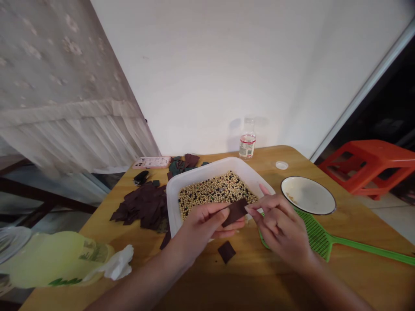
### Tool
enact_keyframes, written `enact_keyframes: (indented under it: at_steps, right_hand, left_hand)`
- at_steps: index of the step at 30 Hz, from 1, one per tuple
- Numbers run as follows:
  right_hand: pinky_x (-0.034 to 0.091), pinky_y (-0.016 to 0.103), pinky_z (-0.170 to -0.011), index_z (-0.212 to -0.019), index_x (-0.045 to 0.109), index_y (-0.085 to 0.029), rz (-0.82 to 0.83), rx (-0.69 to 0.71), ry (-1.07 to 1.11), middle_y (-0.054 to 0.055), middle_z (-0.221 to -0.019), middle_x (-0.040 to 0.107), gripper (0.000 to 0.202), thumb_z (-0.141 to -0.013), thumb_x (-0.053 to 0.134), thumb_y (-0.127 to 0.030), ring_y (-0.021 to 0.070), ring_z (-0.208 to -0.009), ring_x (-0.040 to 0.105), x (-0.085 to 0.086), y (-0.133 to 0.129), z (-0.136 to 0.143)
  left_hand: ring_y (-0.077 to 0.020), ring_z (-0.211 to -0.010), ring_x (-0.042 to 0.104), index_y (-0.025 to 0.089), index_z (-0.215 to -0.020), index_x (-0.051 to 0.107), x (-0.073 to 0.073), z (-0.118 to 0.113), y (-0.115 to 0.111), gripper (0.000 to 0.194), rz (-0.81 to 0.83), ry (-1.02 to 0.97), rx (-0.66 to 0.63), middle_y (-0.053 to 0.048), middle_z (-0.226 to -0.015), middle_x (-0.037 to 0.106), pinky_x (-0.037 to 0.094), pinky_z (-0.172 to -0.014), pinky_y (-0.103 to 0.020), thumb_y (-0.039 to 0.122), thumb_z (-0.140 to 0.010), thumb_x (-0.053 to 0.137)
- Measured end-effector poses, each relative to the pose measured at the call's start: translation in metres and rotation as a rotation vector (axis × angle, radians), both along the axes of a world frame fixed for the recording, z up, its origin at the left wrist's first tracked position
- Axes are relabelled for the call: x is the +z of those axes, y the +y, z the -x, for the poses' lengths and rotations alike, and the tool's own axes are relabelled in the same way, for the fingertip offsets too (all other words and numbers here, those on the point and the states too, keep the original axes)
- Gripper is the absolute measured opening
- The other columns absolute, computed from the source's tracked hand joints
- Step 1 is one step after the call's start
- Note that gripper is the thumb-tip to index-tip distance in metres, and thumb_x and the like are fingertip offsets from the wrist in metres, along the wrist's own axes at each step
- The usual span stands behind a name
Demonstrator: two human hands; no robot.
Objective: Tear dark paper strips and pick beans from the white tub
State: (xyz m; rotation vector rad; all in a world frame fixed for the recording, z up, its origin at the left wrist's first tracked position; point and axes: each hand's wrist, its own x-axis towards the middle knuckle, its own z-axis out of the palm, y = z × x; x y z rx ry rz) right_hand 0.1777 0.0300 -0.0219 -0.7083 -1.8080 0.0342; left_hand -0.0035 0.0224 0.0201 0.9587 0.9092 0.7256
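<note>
A dark brown rectangular piece [235, 212], its material unclear, is gripped between the thumb and fingers of my left hand [207, 220]. My right hand [281, 224] has its fingers pinched together at the right end of that piece; anything smaller between the fingertips is hidden. Both hands are over the near edge of a white plastic tub [174, 203], which holds many small beige and black beads or beans [210, 191]. On the table below the hands lies a loose dark brown square [226, 251].
A heap of dark brown pieces [144, 205], a pink phone [152, 162] and a black object [141, 177] are left of the tub. To the right lie a green fly swatter [319, 235], a white plate [311, 194] and a white cap [282, 165]. Behind stands a clear bottle [247, 144]; a yellowish jug [61, 255] is front left.
</note>
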Motion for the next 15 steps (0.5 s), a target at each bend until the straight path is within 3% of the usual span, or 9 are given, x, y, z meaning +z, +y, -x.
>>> enact_keyframes:
  at_steps: [6, 11, 15]
  right_hand:
    - [0.046, 0.045, -0.097, -0.061, 0.031, -0.021, 0.027, 0.003, 0.007, -0.004, -0.075, 0.048, 0.035, -0.075, 0.050, 0.004, 0.0094, -0.068, 0.060, 0.0019, -0.0018, 0.0014]
    - [0.046, 0.043, -0.096, -0.063, 0.034, -0.021, 0.158, 0.032, 0.097, -0.005, -0.075, 0.046, 0.034, -0.077, 0.054, 0.001, 0.0098, -0.068, 0.063, 0.0030, 0.0013, 0.0014]
    - [0.052, 0.038, -0.084, -0.070, 0.040, -0.022, 0.266, 0.046, 0.199, -0.002, -0.086, 0.051, 0.026, -0.080, 0.059, -0.007, 0.0124, -0.074, 0.064, 0.0000, 0.0045, -0.0007]
  left_hand:
    - [-0.0197, -0.095, 0.067, 0.020, -0.102, 0.069, -0.0021, -0.0004, 0.0012, 0.034, 0.022, -0.025, 0.001, -0.007, -0.100, 0.073, 0.052, -0.083, -0.027, 0.040, -0.075, 0.069]
    - [-0.0209, -0.095, 0.067, 0.018, -0.101, 0.070, -0.0031, -0.0012, 0.0012, 0.033, 0.049, -0.067, -0.014, -0.009, -0.096, 0.074, 0.053, -0.082, -0.027, 0.039, -0.075, 0.069]
    - [-0.0202, -0.096, 0.067, 0.019, -0.103, 0.069, -0.0042, -0.0001, 0.0012, 0.032, 0.031, -0.060, -0.019, -0.008, -0.100, 0.073, 0.052, -0.085, -0.028, 0.038, -0.077, 0.067]
